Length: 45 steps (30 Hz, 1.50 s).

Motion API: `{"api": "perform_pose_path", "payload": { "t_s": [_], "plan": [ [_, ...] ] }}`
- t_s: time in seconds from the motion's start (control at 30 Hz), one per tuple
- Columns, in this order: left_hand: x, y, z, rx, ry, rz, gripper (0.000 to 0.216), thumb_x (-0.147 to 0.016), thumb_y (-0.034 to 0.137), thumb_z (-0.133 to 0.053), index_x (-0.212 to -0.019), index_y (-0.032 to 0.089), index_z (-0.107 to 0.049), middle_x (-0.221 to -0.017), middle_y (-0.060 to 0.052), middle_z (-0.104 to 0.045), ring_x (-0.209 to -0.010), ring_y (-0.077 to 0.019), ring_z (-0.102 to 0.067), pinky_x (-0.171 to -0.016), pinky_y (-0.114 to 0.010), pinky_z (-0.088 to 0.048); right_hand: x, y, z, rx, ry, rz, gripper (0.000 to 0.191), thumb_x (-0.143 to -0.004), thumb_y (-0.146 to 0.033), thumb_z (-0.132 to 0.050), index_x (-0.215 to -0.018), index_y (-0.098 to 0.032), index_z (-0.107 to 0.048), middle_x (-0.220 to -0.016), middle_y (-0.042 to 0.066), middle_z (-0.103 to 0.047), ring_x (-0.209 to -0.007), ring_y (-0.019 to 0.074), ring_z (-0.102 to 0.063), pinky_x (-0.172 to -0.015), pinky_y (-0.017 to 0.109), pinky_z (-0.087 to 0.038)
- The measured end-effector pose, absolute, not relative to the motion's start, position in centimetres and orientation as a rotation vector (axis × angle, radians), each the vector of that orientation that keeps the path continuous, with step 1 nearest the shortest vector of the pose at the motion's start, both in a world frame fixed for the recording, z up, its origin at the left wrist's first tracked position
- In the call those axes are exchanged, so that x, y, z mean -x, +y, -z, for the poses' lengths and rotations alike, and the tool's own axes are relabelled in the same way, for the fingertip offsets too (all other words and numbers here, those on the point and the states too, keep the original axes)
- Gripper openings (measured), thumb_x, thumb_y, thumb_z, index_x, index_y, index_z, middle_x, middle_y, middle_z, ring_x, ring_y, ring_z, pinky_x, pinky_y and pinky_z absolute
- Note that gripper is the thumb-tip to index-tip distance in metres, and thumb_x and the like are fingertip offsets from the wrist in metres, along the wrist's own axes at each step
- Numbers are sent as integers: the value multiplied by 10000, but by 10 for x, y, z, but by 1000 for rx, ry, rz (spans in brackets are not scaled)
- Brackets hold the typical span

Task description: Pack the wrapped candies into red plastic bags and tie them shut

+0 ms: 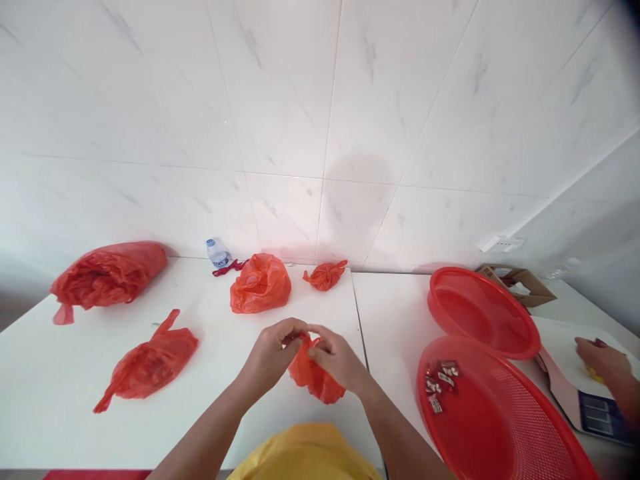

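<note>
A small red plastic bag [324, 385] is pinched at its top between my two hands, close to the table's front edge. My left hand [274, 345] has its thumb and fingers closed on the bag's left upper edge. On the other side, my right hand [336, 353] grips the bag's upper right part, fingertips nearly meeting the left ones. The bag's lower part hangs or rests below the hands; its contents are hidden. Just beyond my hands stand a rounded red bag [261, 283] and a smaller knotted red bag [327, 275].
Left lie a large red bag bundle [113, 273] and a tied red bag [153, 365]. A water bottle [217, 253] leans near the wall. To the right are two red baskets [540, 413], one with wrapped sweets [441, 381], a scale [595, 413], a cardboard box [533, 288] and another person's hand [605, 363].
</note>
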State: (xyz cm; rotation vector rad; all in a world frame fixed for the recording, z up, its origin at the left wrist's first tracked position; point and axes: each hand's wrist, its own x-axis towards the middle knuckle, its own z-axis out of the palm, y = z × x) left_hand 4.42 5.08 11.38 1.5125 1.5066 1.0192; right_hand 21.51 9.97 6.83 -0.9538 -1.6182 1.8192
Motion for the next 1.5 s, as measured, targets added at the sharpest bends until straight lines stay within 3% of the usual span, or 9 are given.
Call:
{"api": "perform_pose_path", "payload": {
  "t_s": [0.13,0.3,0.5,0.6,0.8,1.0,1.2,1.33,1.5],
  "plan": [
    [-59,50,-99,-1496,1470,-1110,226,-797,123,-487,-949,241,-605,-982,-28,-644,-851,-171,-634,-706,-309,-540,-202,97,-57,1112,-1748,-1691,311,-857,-410,-537,-653,-178,-560,-585,-33,-489,-543,96,-384,-526,257,-288],
    [-65,46,-80,-1802,1621,-1003,181,-729,133,-616,-870,247,-600,-931,-23,-612,-850,-197,-596,-763,-357,-520,-200,102,-53,1102,-1542,-1704,456,-895,-525,-441,-575,-200,-420,-526,-61,-307,-517,86,-262,-501,265,-218],
    [-61,49,-61,-1819,1540,-873,222,-799,104,-486,-828,248,-653,-921,-39,-647,-838,-187,-618,-782,-328,-505,-204,107,-43,1037,-1503,-1790,480,-905,-543,-414,-589,-196,-516,-498,-48,-380,-484,93,-324,-487,260,-246],
    [-58,52,-49,-1704,1628,-917,207,-802,109,-467,-723,234,-611,-847,-29,-628,-797,-184,-609,-758,-334,-504,-213,110,-38,1044,-1612,-1792,470,-905,-568,-436,-809,-178,-679,-516,-37,-498,-459,96,-384,-487,252,-289],
    [-55,55,-32,-1508,1692,-1051,153,-806,138,-474,-772,229,-592,-1176,-66,-639,-1169,-232,-541,-955,-383,-444,-232,108,-41,909,-1721,-1824,517,-918,-573,-402,-832,-197,-748,-786,28,-638,-678,148,-533,-748,320,-435],
    [-59,54,-34,-1370,1721,-798,93,-809,203,-432,-759,226,-507,-730,20,-609,-714,-167,-547,-641,-282,-405,-226,107,-29,1095,-1742,-1661,290,-768,-290,-599,-1047,-263,-669,-801,-7,-633,-738,179,-572,-721,314,-454],
    [-62,51,-33,-1406,1743,-768,89,-772,197,-469,-757,227,-551,-752,16,-644,-727,-171,-557,-652,-284,-388,-222,111,-11,1312,-1794,-1428,234,-762,-229,-516,-911,-275,-691,-837,19,-703,-778,218,-630,-735,355,-453],
    [-62,50,-27,-1451,1754,-769,106,-755,180,-492,-753,233,-583,-794,5,-674,-773,-185,-590,-698,-302,-423,-222,109,-13,1205,-1647,-1655,234,-747,-230,-538,-907,-250,-709,-889,36,-729,-869,235,-655,-819,378,-471],
    [-59,50,-19,-1617,1719,-865,82,-736,159,-549,-732,229,-592,-828,-36,-659,-840,-218,-593,-788,-356,-463,-223,110,-15,1057,-1262,-1942,187,-740,-345,-638,-853,-200,-672,-792,23,-691,-717,175,-619,-729,326,-478]
  ]
}}
